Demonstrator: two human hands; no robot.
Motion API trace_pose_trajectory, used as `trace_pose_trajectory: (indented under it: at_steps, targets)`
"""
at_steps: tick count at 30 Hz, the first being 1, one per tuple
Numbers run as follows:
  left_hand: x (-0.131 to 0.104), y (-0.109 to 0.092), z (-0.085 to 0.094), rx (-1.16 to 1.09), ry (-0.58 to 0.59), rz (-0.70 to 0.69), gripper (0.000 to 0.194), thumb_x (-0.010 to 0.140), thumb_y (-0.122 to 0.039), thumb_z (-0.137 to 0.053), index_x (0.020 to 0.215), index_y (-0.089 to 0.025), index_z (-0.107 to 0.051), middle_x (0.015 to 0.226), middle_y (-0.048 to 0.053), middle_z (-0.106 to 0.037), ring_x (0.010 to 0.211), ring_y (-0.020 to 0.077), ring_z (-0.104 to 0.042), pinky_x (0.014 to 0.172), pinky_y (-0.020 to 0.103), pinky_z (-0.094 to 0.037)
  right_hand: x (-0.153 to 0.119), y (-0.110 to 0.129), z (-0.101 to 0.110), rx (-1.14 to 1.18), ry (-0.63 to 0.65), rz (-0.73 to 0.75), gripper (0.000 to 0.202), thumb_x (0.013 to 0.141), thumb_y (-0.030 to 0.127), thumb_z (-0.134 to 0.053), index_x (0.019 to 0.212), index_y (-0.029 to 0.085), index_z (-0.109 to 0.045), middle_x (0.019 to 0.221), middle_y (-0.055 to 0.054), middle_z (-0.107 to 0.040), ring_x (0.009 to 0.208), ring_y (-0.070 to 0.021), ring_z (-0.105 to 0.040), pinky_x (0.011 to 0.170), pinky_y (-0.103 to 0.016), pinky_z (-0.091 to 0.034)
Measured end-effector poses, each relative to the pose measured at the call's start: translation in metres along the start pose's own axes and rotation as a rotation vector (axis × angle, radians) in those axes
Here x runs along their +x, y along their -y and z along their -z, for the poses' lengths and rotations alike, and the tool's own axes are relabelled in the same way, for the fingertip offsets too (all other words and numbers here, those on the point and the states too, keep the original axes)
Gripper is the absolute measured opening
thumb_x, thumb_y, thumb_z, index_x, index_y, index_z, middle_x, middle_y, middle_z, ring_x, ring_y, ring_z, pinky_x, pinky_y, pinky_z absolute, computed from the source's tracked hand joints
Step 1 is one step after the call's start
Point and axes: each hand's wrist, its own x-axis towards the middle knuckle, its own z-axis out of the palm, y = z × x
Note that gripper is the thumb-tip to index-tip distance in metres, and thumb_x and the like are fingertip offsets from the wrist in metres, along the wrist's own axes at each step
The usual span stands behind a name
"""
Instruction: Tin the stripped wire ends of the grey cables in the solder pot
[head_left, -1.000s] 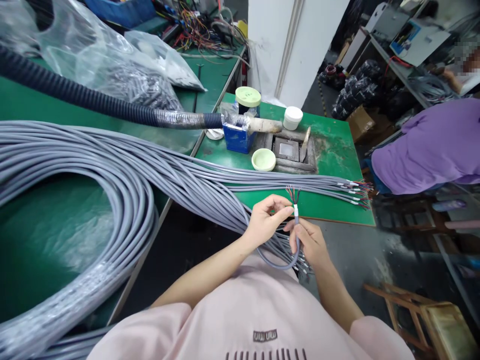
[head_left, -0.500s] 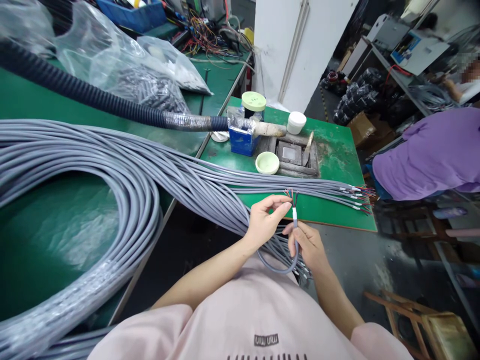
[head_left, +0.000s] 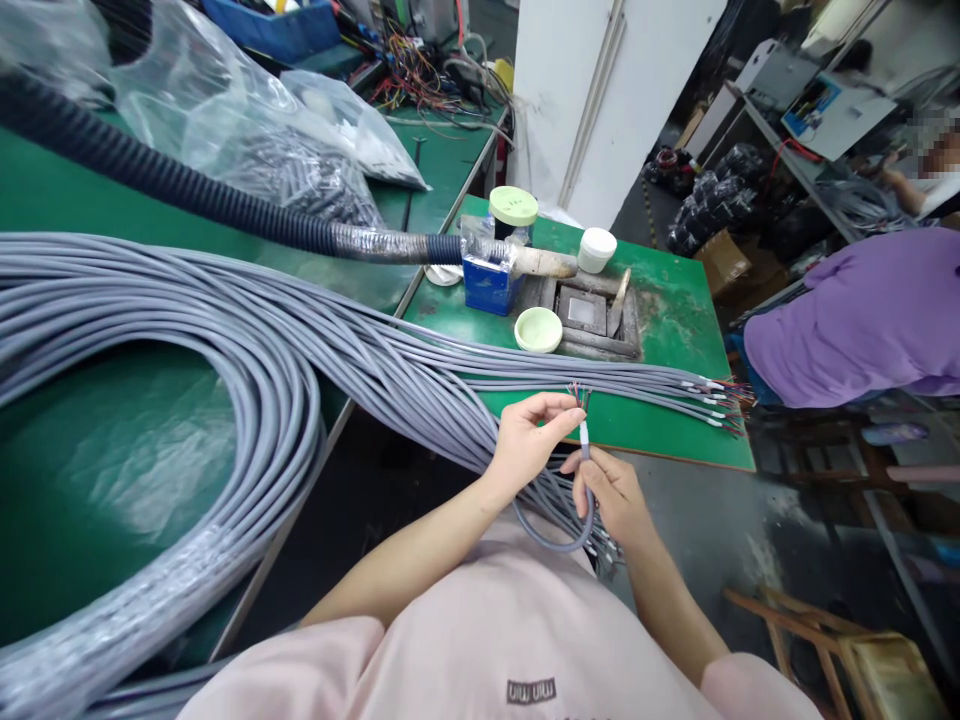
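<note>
Watching through the head camera, I have one slim grey round plastic-jacketed cable [head_left: 586, 457] in front of the wearer's pale pink shirt [head_left: 480, 620], near the close edge of the green-topped counter [head_left: 679, 310]. Its free end points away from the body, long axis almost in line with the view's vertical, tip leaning slightly left. Top of it: a fan of thin red and dark wires [head_left: 576, 391], spread outward; below that, a short white sleeve [head_left: 584, 433].

Left hand [head_left: 529, 437]: thumb and fingertips pinching at the wires, just above the sleeve. Right hand [head_left: 611, 490]: thumb and fingers closed on the grey jacket below the sleeve. Under that grip I see the cable bend into a U, curving back to the left.

Beyond the hands, a thick bundle of matching grey cables [head_left: 442, 370] runs crosswise; the ends on the counter point right, wires bared.
</note>
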Motion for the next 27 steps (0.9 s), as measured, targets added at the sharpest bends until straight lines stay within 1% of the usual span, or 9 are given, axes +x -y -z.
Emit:
trace_pose_trajectory:
  at_steps: [4,8,11,13,15,22,27]
  targets:
    - [-0.0012,-0.0008,0.0002,0.018,-0.054,-0.032,0.021,0.069,-0.035,-0.078,0.076,-0.016,-0.074,0.068,0.002,-0.070,0.058,0.0100,-0.058,0.059,0.023,-0.049,0.0013,-0.0003,-0.0028,0.012,-0.018,-0.009,0.037,0.095,0.047,-0.044,0.094,0.016,-0.063,0.046,0.004,-0.054,0.039,-0.0084,-0.041,0.043,-0.021,-0.032]
    - [-0.0049,0.0049,-0.0001,0.025,-0.112,-0.108,0.018,0.073,-0.034,-0.075,0.072,-0.017,-0.070,0.070,0.001,-0.069,0.060,0.0101,-0.057,0.060,0.023,-0.048,0.0026,-0.0019,-0.0065,0.028,-0.072,0.006,0.035,0.095,0.046,-0.044,0.094,0.016,-0.063,0.046,0.004,-0.054,0.038,-0.0082,-0.041,0.043,-0.021,-0.031]
    - [-0.0070,0.0078,0.0003,0.113,-0.126,-0.256,0.014,0.077,-0.030,-0.071,0.071,-0.018,-0.068,0.072,0.002,-0.068,0.064,0.0107,-0.057,0.063,0.024,-0.048,0.0036,-0.0020,-0.0082,0.015,-0.081,0.021,0.034,0.096,0.045,-0.043,0.094,0.017,-0.063,0.046,0.005,-0.054,0.040,-0.0083,-0.042,0.045,-0.022,-0.032]
    - [-0.0069,0.0072,0.0015,0.207,-0.101,-0.365,0.010,0.079,-0.028,-0.069,0.075,-0.018,-0.069,0.071,0.002,-0.066,0.063,0.0110,-0.055,0.063,0.024,-0.047,0.0040,-0.0011,-0.0086,-0.010,-0.070,0.023,0.034,0.096,0.045,-0.043,0.093,0.017,-0.063,0.046,0.005,-0.053,0.040,-0.0087,-0.042,0.046,-0.022,-0.033]
    - [-0.0055,0.0051,0.0033,0.285,-0.063,-0.422,0.009,0.080,-0.027,-0.067,0.080,-0.019,-0.071,0.070,0.001,-0.064,0.061,0.0109,-0.054,0.062,0.024,-0.046,0.0043,0.0000,-0.0086,-0.041,-0.058,0.023,0.035,0.097,0.044,-0.042,0.093,0.017,-0.063,0.046,0.005,-0.053,0.041,-0.0090,-0.043,0.048,-0.023,-0.034]
    - [0.0005,-0.0014,0.0085,0.375,-0.013,-0.430,0.009,0.080,-0.025,-0.067,0.084,-0.018,-0.070,0.067,-0.001,-0.061,0.060,0.0097,-0.052,0.059,0.022,-0.044,0.0065,0.0031,-0.0087,-0.140,-0.050,0.021,0.034,0.097,0.042,-0.041,0.095,0.017,-0.063,0.046,0.006,-0.052,0.042,-0.0090,-0.044,0.051,-0.023,-0.036]
    - [0.0010,-0.0011,0.0091,0.411,-0.030,-0.452,0.006,0.080,-0.022,-0.067,0.082,-0.017,-0.069,0.070,0.000,-0.063,0.060,0.0092,-0.053,0.060,0.021,-0.045,0.0077,0.0067,-0.0094,-0.159,-0.053,0.007,0.033,0.097,0.041,-0.040,0.092,0.017,-0.062,0.046,0.006,-0.051,0.041,-0.0084,-0.043,0.048,-0.022,-0.034]
